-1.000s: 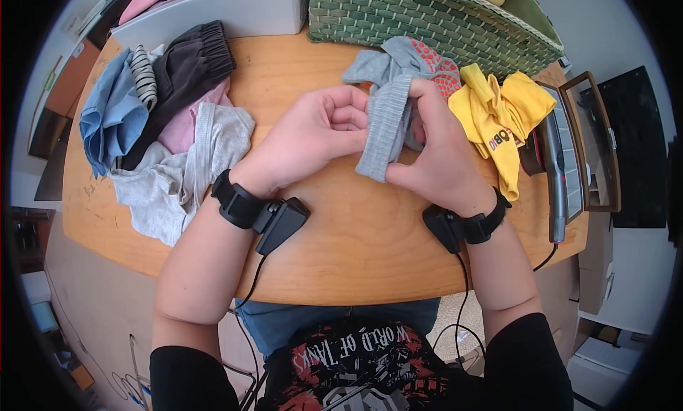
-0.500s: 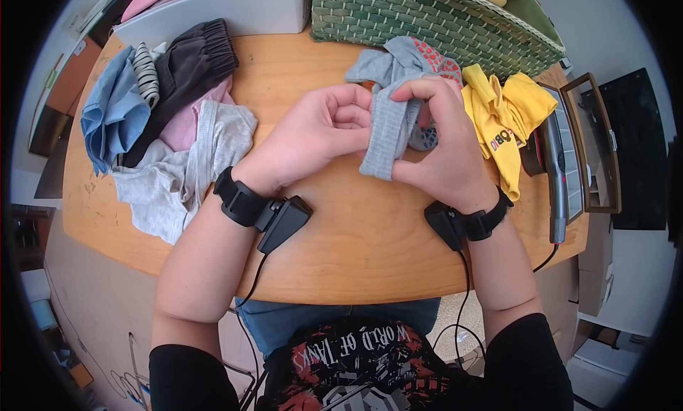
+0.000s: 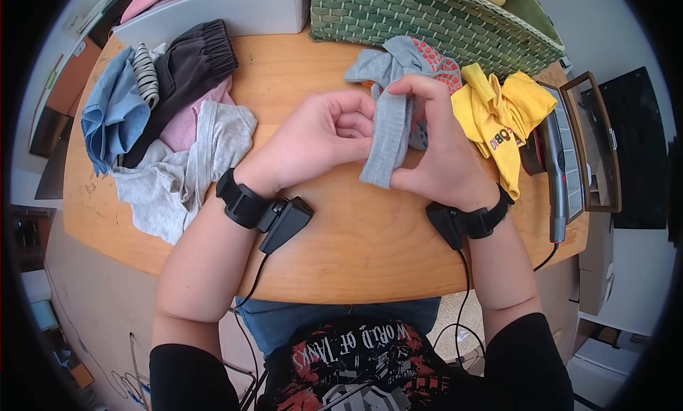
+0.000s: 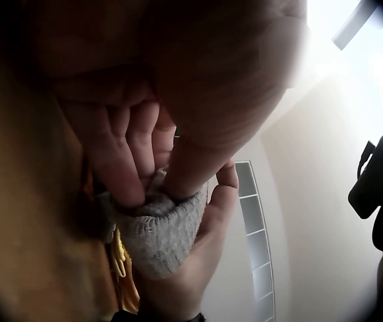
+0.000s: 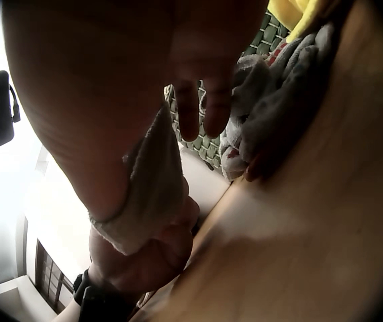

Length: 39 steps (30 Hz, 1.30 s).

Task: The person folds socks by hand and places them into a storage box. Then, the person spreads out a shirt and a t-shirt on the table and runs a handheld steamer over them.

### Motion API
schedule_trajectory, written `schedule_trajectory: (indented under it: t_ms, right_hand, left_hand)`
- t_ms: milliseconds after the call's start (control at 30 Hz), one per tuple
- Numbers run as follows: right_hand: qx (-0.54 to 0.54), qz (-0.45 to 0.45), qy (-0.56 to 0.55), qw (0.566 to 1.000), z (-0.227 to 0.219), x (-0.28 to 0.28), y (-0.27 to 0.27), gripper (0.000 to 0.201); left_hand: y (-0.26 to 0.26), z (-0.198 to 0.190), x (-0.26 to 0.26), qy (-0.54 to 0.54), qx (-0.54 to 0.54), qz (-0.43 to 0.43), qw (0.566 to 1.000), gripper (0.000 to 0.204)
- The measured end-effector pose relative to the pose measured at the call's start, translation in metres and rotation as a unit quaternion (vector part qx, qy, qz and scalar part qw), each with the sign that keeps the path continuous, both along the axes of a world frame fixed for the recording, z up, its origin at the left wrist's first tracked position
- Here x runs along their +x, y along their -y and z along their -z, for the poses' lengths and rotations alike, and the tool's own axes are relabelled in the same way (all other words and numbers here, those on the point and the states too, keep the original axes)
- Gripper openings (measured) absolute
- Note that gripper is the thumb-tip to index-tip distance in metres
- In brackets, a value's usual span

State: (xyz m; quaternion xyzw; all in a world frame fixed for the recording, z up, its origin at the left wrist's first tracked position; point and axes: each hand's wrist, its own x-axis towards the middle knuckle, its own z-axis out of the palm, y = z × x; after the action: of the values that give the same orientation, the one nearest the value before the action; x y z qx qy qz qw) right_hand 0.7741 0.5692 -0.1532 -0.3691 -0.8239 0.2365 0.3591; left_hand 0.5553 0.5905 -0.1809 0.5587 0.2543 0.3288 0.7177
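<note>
Between my hands in the head view is a grey sock (image 3: 388, 144), its ribbed cuff stretched upright over the table. My left hand (image 3: 309, 133) pinches its left side with thumb and forefinger; the left wrist view shows those fingertips at the folded knit (image 4: 161, 235). With thumb below and forefinger above, my right hand (image 3: 445, 140) grips the other edge of the cuff. In the right wrist view two fingers of that hand hang free of the cloth. Just behind, a grey sock with red dots (image 3: 440, 62) lies bunched on the table.
Yellow clothing (image 3: 501, 108) lies to the right, near a grey corded appliance (image 3: 556, 190). A green woven basket (image 3: 420, 19) and a white bin (image 3: 213, 19) stand at the back. Folded blue cloth (image 3: 114, 116), dark trousers (image 3: 188, 73) and light grey clothing (image 3: 171, 190) fill the table's left side.
The sock's cuff has turned and looks narrower, its lower edge a little nearer to me. My right fingers have shifted along its edge. The left hand is almost still.
</note>
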Motion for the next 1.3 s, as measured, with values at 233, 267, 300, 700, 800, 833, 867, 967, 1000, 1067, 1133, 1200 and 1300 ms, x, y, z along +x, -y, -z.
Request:
schedule_trajectory:
  t_ms: [233,267,300,700,800,833,867,967,1000,1067,1133,1200,1300]
  right_hand:
    - [0.003,-0.007,-0.053,0.999,0.005,0.0,-0.005,0.082]
    - [0.003,-0.007,-0.053,0.999,0.005,0.0,-0.005,0.082]
    - [0.001,-0.004,-0.045,0.999,0.004,0.0,-0.005,0.082]
    - [-0.018,0.005,-0.043,0.999,0.003,-0.001,-0.001,0.076]
    - [-0.018,-0.004,-0.064,0.998,0.004,-0.003,-0.001,0.075]
    - [-0.007,-0.006,-0.062,0.998,0.003,-0.004,0.0,0.074]
    - [-0.007,-0.007,-0.062,0.998,0.005,-0.004,-0.002,0.074]
    - [0.032,-0.009,-0.063,0.997,0.01,-0.003,-0.005,0.073]
    - [0.025,-0.017,-0.089,0.996,0.011,-0.004,-0.006,0.072]
    - [0.018,-0.026,-0.115,0.993,0.01,-0.004,-0.005,0.071]
    - [-0.024,0.0,-0.11,0.994,0.007,-0.003,-0.002,0.071]
    - [-0.002,0.008,-0.1,0.995,0.009,-0.003,-0.005,0.07]
    - [0.026,0.015,-0.077,0.997,0.006,-0.002,-0.005,0.07]
  left_hand:
    - [0.003,-0.006,0.0,-0.004,0.007,-0.029,1.0,0.028]
    - [0.004,-0.008,0.001,0.007,-0.012,-0.036,0.999,0.024]
    - [0.005,-0.009,0.002,0.017,-0.031,-0.044,0.998,0.021]
    - [0.005,-0.009,0.008,0.009,-0.034,-0.09,0.995,0.017]
    - [0.004,-0.007,0.008,0.041,-0.039,-0.086,0.995,0.016]
    - [0.005,-0.007,0.008,0.041,-0.039,-0.087,0.995,0.016]
    - [0.006,-0.008,0.009,0.041,-0.029,-0.089,0.995,0.016]
    - [0.008,-0.01,0.009,0.048,-0.022,-0.083,0.995,0.017]
    - [0.008,-0.01,0.009,0.056,-0.024,-0.074,0.995,0.018]
    - [0.008,-0.008,0.011,0.077,-0.033,-0.062,0.995,0.019]
    - [0.008,-0.009,0.012,0.098,-0.042,-0.05,0.993,0.021]
    - [0.008,-0.012,0.013,0.093,-0.046,-0.048,0.993,0.022]
    - [0.006,-0.007,0.013,0.089,-0.042,-0.052,0.994,0.023]
